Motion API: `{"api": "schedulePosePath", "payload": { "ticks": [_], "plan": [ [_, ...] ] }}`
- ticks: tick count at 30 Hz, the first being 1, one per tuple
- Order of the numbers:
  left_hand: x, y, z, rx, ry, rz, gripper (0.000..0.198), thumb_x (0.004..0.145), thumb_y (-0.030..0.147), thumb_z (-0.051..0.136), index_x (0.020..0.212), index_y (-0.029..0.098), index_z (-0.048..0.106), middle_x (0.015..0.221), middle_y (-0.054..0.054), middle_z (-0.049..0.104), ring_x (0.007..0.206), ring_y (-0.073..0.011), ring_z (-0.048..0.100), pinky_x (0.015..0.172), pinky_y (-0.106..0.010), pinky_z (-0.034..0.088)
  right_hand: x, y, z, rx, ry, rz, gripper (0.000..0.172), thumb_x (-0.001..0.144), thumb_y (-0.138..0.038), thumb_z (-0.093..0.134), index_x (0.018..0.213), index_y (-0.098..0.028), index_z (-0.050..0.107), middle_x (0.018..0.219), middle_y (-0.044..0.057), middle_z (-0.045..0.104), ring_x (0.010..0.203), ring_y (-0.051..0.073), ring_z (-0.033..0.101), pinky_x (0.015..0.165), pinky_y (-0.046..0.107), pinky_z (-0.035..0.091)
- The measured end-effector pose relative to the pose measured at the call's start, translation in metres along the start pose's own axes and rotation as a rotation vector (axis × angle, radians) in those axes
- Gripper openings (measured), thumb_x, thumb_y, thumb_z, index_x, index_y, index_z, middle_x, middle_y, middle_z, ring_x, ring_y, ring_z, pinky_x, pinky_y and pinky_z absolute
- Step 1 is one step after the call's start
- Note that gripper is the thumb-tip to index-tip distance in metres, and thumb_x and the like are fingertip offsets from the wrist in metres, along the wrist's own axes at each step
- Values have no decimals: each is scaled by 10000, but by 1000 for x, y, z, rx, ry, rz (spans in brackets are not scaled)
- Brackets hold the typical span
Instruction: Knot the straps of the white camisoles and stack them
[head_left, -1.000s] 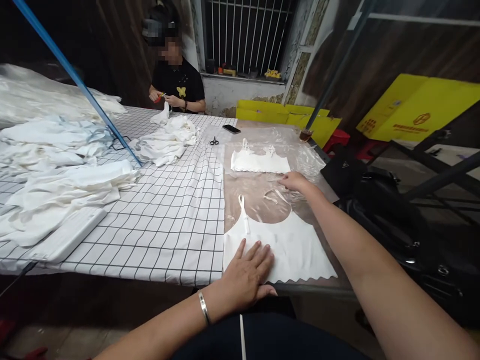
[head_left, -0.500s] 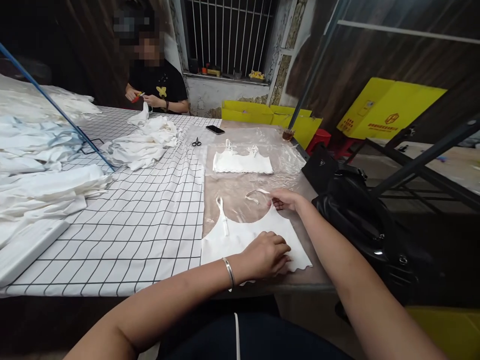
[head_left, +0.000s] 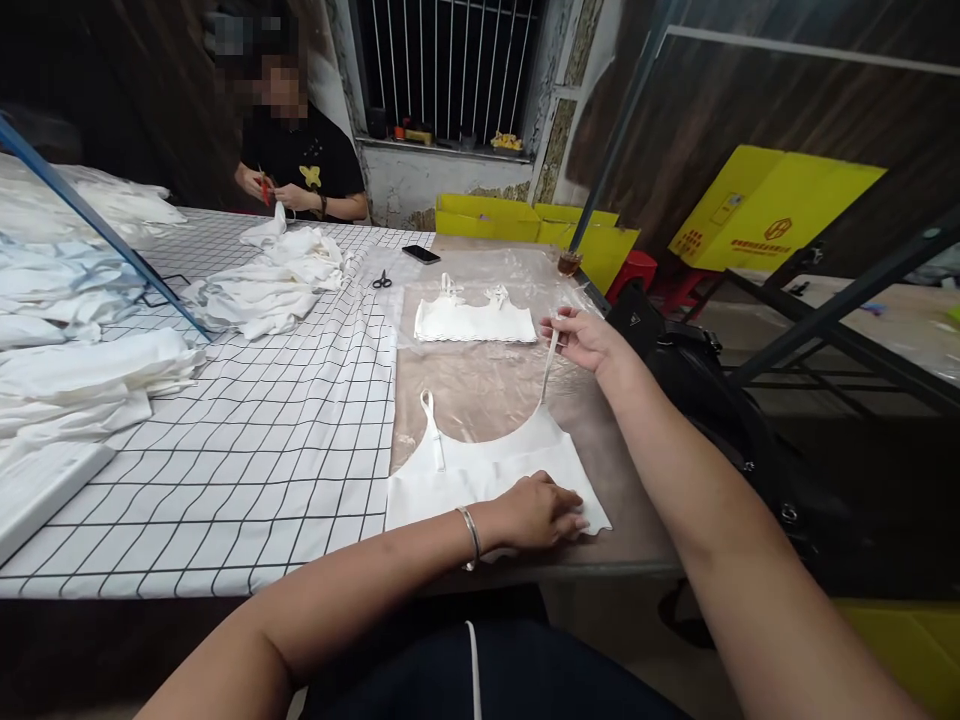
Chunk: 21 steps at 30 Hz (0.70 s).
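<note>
A white camisole top [head_left: 480, 462] lies flat at the table's near edge. Its left strap [head_left: 429, 410] is folded over in a loop on the fabric. My left hand [head_left: 541, 512] rests on the lower part of the top, fingers spread and pressed down on the cloth. Up at the right, my right hand [head_left: 579, 338] pinches the end of the other shoulder strap [head_left: 551, 368], which runs taut down to the top's right peak. Beyond lies a stack of similar white tops [head_left: 474, 320] with straps folded, on a clear plastic sheet.
White garments [head_left: 277, 280] lie heaped on the checked cloth [head_left: 300, 400], with more piles at left. Small black scissors [head_left: 382, 280] and a phone [head_left: 421, 254] lie further back. A co-worker [head_left: 300, 170] sits at the far side. A black bag [head_left: 690, 400] stands at right.
My right hand has moved up and away from me, pulling the curled strap straight. My left hand has flattened onto the top. The view has shifted slightly.
</note>
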<state>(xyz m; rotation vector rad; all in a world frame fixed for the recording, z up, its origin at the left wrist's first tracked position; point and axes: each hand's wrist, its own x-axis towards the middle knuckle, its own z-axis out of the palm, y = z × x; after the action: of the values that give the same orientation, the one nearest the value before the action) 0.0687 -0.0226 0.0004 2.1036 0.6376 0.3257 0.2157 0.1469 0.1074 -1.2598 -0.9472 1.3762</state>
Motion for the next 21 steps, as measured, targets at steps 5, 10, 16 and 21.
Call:
{"api": "schedulePosePath", "payload": {
  "ticks": [5,10,16,21],
  "plan": [
    [8,16,-19,-1159,71,-222,714,893,727,228,1030,141,612,1139,-153,664,1086,-274,613,965,-451,456,-94,-11,-12,-385,-249,-284,510,741,-123,675,1210,-267,533,845,7,696,940,226,651,840,377,499],
    [10,31,-36,-1754,152,-170,474,949,535,370,1020,126,598,1089,-147,672,1031,-249,658,999,-457,451,-183,34,-44,-579,-266,-307,447,686,-226,766,1114,-282,650,1141,48,645,1161,282,549,1014,406,425],
    [6,36,-37,-1061,311,-45,298,863,372,563,1069,189,675,1275,-91,635,1286,-275,502,1130,-500,295,-193,92,-55,-187,116,-162,392,694,-524,762,916,-248,595,914,36,619,832,188,572,822,346,478],
    [0,31,-36,-470,297,119,368,895,404,523,1181,225,670,1416,-60,534,1395,-242,371,1174,-436,238,-186,98,-42,-93,-7,-29,453,641,-564,787,915,-235,639,892,33,633,802,178,568,734,306,459]
  ]
}}
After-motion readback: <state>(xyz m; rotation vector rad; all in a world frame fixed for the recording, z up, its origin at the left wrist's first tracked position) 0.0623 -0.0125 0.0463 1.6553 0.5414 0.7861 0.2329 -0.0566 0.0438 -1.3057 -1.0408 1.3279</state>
